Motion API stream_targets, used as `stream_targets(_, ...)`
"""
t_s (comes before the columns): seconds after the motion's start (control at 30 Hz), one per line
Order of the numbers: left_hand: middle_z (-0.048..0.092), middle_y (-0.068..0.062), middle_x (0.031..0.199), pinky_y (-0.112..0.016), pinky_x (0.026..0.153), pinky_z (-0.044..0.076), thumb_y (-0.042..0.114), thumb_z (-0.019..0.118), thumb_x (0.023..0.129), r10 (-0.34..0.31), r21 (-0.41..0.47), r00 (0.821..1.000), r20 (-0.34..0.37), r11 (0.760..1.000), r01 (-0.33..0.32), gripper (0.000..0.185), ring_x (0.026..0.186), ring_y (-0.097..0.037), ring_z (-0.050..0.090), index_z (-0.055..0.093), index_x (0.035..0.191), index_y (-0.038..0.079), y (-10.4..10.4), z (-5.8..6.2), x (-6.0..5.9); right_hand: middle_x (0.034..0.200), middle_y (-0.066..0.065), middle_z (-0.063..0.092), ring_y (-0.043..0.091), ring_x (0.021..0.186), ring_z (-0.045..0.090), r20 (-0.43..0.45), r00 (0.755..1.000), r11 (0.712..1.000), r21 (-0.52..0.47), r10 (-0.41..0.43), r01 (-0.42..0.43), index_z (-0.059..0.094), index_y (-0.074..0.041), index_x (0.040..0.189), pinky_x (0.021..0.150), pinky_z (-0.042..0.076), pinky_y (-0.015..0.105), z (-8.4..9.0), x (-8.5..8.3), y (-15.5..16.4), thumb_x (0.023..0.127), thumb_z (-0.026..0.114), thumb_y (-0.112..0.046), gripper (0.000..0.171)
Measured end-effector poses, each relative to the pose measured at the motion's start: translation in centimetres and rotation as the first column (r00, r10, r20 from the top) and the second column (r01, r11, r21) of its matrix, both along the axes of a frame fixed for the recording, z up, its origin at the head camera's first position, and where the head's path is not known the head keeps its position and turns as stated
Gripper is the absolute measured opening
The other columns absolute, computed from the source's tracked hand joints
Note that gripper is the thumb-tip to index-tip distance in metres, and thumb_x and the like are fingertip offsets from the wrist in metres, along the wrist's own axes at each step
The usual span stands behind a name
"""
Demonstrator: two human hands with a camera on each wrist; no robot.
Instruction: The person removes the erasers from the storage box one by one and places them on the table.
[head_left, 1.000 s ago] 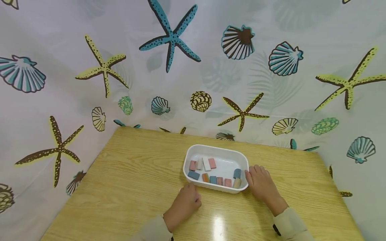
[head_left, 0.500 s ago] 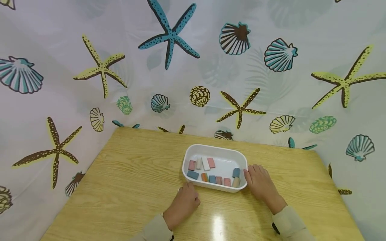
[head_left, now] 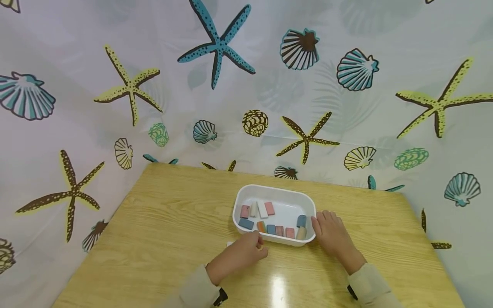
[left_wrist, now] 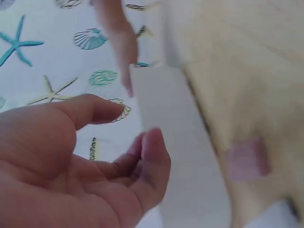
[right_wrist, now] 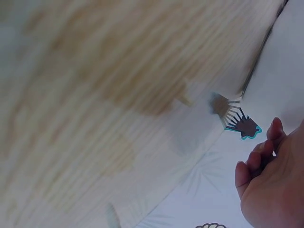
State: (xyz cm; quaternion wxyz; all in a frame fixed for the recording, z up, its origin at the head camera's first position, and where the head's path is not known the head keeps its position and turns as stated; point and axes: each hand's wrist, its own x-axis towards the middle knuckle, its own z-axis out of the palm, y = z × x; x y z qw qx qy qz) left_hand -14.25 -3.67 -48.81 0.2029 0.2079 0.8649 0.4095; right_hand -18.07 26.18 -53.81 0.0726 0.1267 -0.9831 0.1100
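Note:
A white plastic tray (head_left: 281, 190) on the wooden table holds several small eraser-like blocks, some pink, some blue, some white. One block (head_left: 261, 226) is orange with another colour. My left hand (head_left: 242, 250) hovers in front of the tray's near wall. In the left wrist view its thumb and bent fingers stand apart with nothing between them. Beside it on the table lie a pink block (left_wrist: 247, 159) and a white piece (left_wrist: 275, 216), largely covered by the hand in the head view. My right hand (head_left: 333, 235) rests against the tray's right end, fingers loosely extended.
A white sheet (head_left: 231, 102) printed with starfish and shells stands behind and at both sides of the table (head_left: 173, 222). Light glares off the table top near its front.
My left hand has shifted slightly right, its fingers now over the tray's near rim. A white piece behind it shows more. The right hand stays on the tray's end.

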Motion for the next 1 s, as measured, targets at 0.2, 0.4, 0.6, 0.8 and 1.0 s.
stream_targets(0.2, 0.056, 0.0, 0.09, -0.026, 0.066, 0.045, 0.023, 0.055, 0.092, -0.028, 0.14, 0.994, 0.104, 0.99, 0.014, 0.019, 0.075, -0.012, 0.055, 0.056, 0.1, 0.006, 1.3, 3.0, -2.7, 0.084, 0.002, 0.042, 0.021, 0.078, 0.038, 0.0, 1.0, 1.0, 0.004, 0.0, 0.0, 0.05, -0.009, 0.091, 0.067, 0.031, 0.034, -0.1, -0.4, 0.4, 0.101, 0.033, -0.034, 0.031)
stream_targets(0.4, 0.06, -0.006, 0.085, -0.031, 0.068, 0.05, 0.021, 0.057, 0.091, 0.03, 0.235, 0.975, 0.219, 0.969, -0.083, 0.018, 0.074, -0.017, 0.059, 0.058, 0.094, 0.004, 3.2, 3.7, -5.7, 0.085, 0.003, 0.044, 0.022, 0.078, 0.039, 0.001, 1.0, 1.0, 0.005, 0.001, -0.001, 0.05, -0.009, 0.092, 0.067, 0.032, 0.035, -0.1, -0.7, 0.6, 0.101, 0.035, -0.032, 0.03)
stream_targets(0.6, 0.061, -0.008, 0.098, -0.028, 0.077, 0.051, 0.021, 0.057, 0.091, 0.075, 0.248, 0.93, 0.36, 0.953, -0.173, 0.024, 0.083, -0.018, 0.063, 0.062, 0.099, -0.001, 4.9, 3.2, -8.2, 0.083, 0.002, 0.043, 0.021, 0.077, 0.038, 0.004, 1.0, 1.0, 0.002, 0.013, -0.013, 0.05, -0.009, 0.091, 0.066, 0.032, 0.035, 0.0, -1.0, 0.8, 0.101, 0.033, -0.033, 0.031)
stream_targets(0.8, 0.059, -0.012, 0.107, -0.025, 0.076, 0.05, 0.021, 0.054, 0.092, 0.081, 0.267, 0.88, 0.468, 0.936, -0.229, 0.032, 0.091, -0.02, 0.061, 0.06, 0.109, -0.006, 6.4, 2.8, -10.0, 0.082, 0.001, 0.041, 0.021, 0.077, 0.037, -0.004, 1.0, 1.0, -0.003, 0.017, -0.017, 0.05, -0.01, 0.09, 0.066, 0.03, 0.034, -0.2, -1.2, 1.0, 0.101, 0.031, -0.035, 0.033)
stream_targets(1.0, 0.056, -0.01, 0.092, -0.026, 0.076, 0.051, 0.014, 0.055, 0.086, 0.088, 0.306, 0.798, 0.596, 0.894, -0.328, 0.031, 0.072, -0.013, 0.056, 0.054, 0.106, -0.009, 8.2, 1.8, -11.4, 0.083, 0.002, 0.042, 0.021, 0.078, 0.038, 0.0, 1.0, 1.0, -0.002, 0.017, -0.017, 0.05, -0.01, 0.092, 0.067, 0.031, 0.035, -0.3, -1.6, 1.0, 0.101, 0.031, -0.035, 0.033)
